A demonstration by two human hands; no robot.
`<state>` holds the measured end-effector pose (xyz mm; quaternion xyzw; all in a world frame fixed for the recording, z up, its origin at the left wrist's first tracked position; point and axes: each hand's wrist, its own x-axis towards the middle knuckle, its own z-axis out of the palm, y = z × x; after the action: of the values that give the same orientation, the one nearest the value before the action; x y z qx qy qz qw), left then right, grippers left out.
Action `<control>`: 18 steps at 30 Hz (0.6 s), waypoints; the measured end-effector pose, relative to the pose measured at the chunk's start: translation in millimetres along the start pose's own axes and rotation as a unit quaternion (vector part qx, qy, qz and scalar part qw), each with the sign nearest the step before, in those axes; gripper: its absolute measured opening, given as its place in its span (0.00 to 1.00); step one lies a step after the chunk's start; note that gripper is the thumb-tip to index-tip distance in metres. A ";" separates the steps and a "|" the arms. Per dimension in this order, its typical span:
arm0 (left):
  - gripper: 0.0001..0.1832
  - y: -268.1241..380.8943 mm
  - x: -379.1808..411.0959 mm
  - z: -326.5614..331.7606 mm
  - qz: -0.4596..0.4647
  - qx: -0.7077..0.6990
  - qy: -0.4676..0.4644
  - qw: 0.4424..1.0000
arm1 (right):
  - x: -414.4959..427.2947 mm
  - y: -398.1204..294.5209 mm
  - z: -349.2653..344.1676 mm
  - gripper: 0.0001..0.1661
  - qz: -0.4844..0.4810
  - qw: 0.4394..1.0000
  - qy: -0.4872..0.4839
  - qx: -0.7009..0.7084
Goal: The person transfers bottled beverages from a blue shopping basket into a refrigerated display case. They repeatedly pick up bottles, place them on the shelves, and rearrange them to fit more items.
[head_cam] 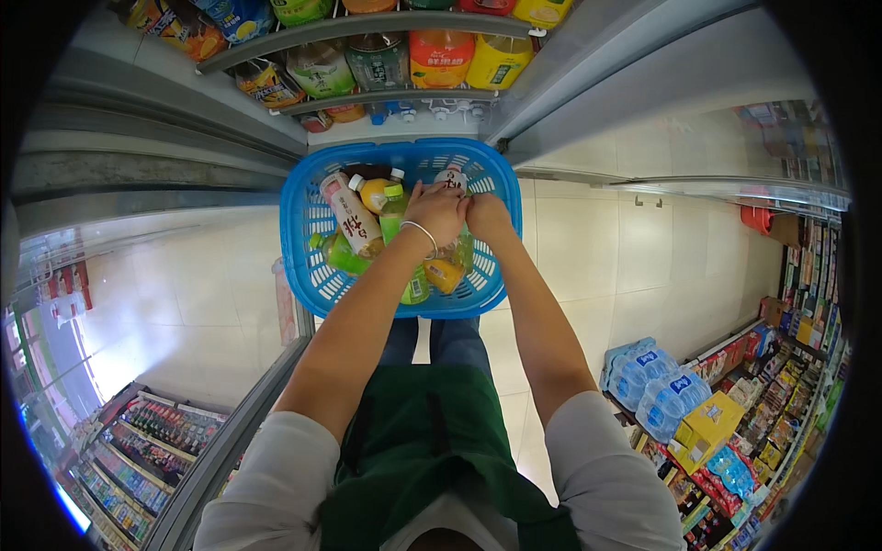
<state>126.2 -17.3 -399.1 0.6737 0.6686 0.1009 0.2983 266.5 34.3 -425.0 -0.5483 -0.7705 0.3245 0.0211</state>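
Note:
A blue plastic shopping basket (293, 227) holds several drink bottles in front of me. Inside it, my left hand (441, 210), with a bracelet at the wrist, lies over a bottle with a white label (451, 178). My right hand (488, 217) is curled beside it, touching or nearly touching the left fingers. What lies under both palms is hidden. Left of my hands are a white-and-pink bottle (353, 217), a green-capped bottle (392, 206) and a yellow-orange bottle (374, 194). Below my hands lies an orange-labelled bottle (444, 275).
An open drinks cooler rises ahead, its shelf rail (372, 38) fronting rows of bottles (441, 62). A glass door (227, 441) stands at left, a door panel (661, 117) at right. Water packs (651, 386) and a yellow carton (710, 427) sit by snack shelves on the right.

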 end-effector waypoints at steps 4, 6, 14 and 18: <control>0.22 15.8 -0.3 -26.4 -0.018 0.034 -0.097 0.995 | 39.7 43.8 51.8 0.14 -0.043 0.996 0.056 -0.063; 0.26 16.8 -11.3 -27.1 -0.019 0.047 -0.079 0.996 | 38.4 29.0 51.4 0.16 0.040 0.994 0.067 0.071; 0.36 -0.8 -32.4 -51.6 -0.070 -0.331 -0.002 0.941 | 31.9 11.2 53.9 0.25 0.103 0.995 -0.012 -0.005; 0.34 7.1 -56.4 -38.1 -0.067 -0.240 0.080 0.965 | 31.7 -15.0 48.0 0.30 0.106 0.992 -0.029 -0.065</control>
<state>107.0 -60.9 -350.0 0.5258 0.6899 0.2923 0.4027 222.8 35.8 -465.2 -0.6176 -0.7276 0.2899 -0.0716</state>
